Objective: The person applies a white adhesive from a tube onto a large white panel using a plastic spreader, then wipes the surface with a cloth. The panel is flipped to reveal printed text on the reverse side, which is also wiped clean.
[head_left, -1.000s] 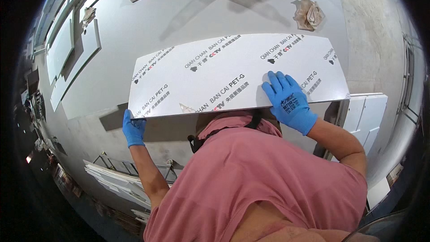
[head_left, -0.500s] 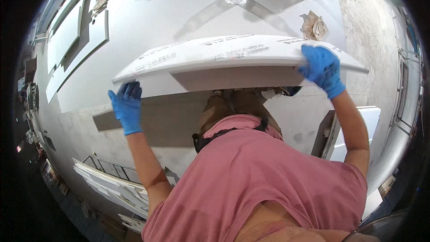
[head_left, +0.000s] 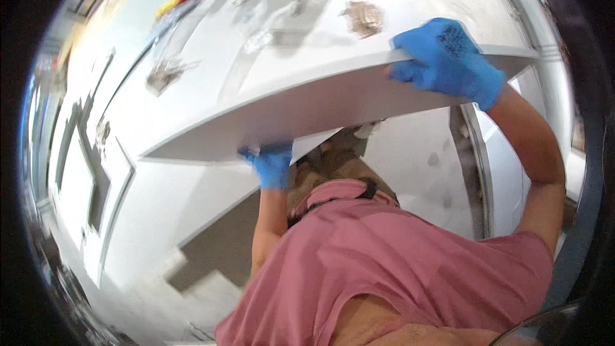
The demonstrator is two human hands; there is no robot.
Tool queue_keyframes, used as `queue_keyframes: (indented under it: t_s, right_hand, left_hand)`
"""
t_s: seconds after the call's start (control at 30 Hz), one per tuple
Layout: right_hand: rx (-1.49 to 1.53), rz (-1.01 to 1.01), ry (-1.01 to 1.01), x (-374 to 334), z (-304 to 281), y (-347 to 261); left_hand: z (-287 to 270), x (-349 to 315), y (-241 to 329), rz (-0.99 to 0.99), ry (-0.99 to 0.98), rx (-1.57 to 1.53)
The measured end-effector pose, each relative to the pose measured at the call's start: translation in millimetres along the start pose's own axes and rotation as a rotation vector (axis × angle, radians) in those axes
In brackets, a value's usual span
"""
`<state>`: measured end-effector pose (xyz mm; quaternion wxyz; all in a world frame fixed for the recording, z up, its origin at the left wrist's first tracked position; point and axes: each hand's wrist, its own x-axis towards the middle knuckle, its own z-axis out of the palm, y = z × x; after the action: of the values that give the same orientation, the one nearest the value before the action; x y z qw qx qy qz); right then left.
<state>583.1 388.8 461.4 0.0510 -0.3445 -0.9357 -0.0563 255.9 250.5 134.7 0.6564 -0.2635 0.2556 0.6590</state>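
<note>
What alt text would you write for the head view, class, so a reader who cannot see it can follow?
A person in a pink shirt lifts a large white panel, seen nearly edge-on, with both blue-gloved hands: the right hand curls over its far edge, the left hand supports it from below. More white panels lie at the left.

The blue-gloved right hand (head_left: pixel 448 61) is raised high, fingers curled in a grip, forearm bare; the blue-gloved left hand (head_left: pixel 272 165) is lower, also gripping, arm bent upward.

A plain white panel (head_left: pixel 333 99) was gripped by a left hand (head_left: pixel 272 165) and right hand (head_left: pixel 445 61) in bright blue gloves, above a dusty-pink shirt (head_left: pixel 397 269).
</note>
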Motion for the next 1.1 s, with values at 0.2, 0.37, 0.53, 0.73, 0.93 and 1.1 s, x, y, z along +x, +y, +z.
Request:
queue_keyframes:
  t_s: [0.2, 0.37, 0.53, 0.73, 0.93, 1.1]
  right_hand:
    - [0.121, 0.397, -0.099, -77, 21, 18]
    - [0.395, 0.875, -0.082, -203, 32, 13]
    - [0.483, 1.030, -0.085, -308, 33, 25]
    - [0.476, 1.326, -0.070, -469, 10, 57]
    - [0.243, 1.484, -0.006, -609, 79, 34]
    - [0.227, 1.609, 0.099, -674, 96, 21]
  left_hand:
    - [-7, -30, 16, -0.088, -0.215, 0.485]
    - [50, -67, -29, -0.175, -0.089, 0.653]
    - [48, -75, -107, -0.290, -0.064, 0.792]
    - [15, -125, -236, -0.581, 0.014, 0.822]
    - [9, -137, -325, -0.626, 0.011, 0.968]
    - [50, -142, -342, 0.083, -0.599, 2.195]
